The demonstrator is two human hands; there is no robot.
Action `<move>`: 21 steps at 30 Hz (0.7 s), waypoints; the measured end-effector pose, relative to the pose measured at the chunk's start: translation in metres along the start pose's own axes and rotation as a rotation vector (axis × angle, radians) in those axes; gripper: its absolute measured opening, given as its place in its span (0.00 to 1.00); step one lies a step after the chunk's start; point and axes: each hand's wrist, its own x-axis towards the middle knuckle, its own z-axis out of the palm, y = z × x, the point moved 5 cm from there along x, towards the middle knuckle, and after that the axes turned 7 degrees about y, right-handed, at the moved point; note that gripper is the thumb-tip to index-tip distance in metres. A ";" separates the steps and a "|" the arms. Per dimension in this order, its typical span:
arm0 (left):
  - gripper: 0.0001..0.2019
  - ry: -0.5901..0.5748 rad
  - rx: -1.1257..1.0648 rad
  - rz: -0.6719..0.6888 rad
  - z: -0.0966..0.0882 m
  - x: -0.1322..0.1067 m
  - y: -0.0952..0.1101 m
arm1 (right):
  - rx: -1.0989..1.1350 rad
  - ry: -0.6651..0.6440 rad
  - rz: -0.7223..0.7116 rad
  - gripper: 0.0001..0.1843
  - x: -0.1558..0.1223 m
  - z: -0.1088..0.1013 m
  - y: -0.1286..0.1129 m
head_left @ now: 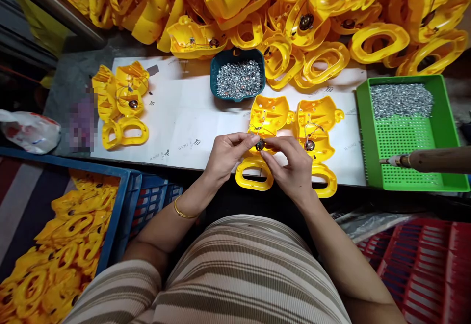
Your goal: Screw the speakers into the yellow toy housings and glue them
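**Obs.: two-handed pinch grip**

Left hand (228,156) and right hand (292,169): fingers closed together on a small round speaker (260,144), held just above a yellow shell (268,113) on the table (191,118). Teal screw bowl (214,83) lies beyond, green tray (405,152) to the right.

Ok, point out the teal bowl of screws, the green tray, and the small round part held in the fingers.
teal bowl (214,71), head view, its left rim.
green tray (405,153), head view, its bare perforated floor.
small round part (260,145), head view, its dark face.
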 end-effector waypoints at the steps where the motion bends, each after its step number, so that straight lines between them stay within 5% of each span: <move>1: 0.15 -0.003 -0.008 -0.013 0.000 -0.001 -0.002 | 0.032 0.003 0.022 0.08 0.000 0.000 0.001; 4: 0.16 -0.014 0.011 -0.012 0.000 -0.003 -0.003 | 0.105 -0.008 0.090 0.07 -0.003 0.000 0.006; 7: 0.15 -0.049 0.190 0.130 -0.003 -0.002 0.004 | 0.103 -0.056 0.158 0.09 -0.006 -0.005 0.013; 11: 0.08 0.034 0.703 0.580 -0.012 0.002 0.024 | -0.017 -0.046 0.239 0.10 -0.004 -0.025 0.021; 15: 0.22 0.010 1.190 0.932 -0.004 0.006 0.028 | -0.134 -0.047 0.201 0.09 0.004 -0.036 0.015; 18: 0.25 -0.114 1.314 1.008 0.007 0.010 0.024 | -0.131 -0.073 0.209 0.09 0.005 -0.035 0.013; 21: 0.17 -0.149 1.318 1.008 0.010 0.018 0.024 | -0.110 -0.079 0.232 0.10 0.004 -0.033 0.014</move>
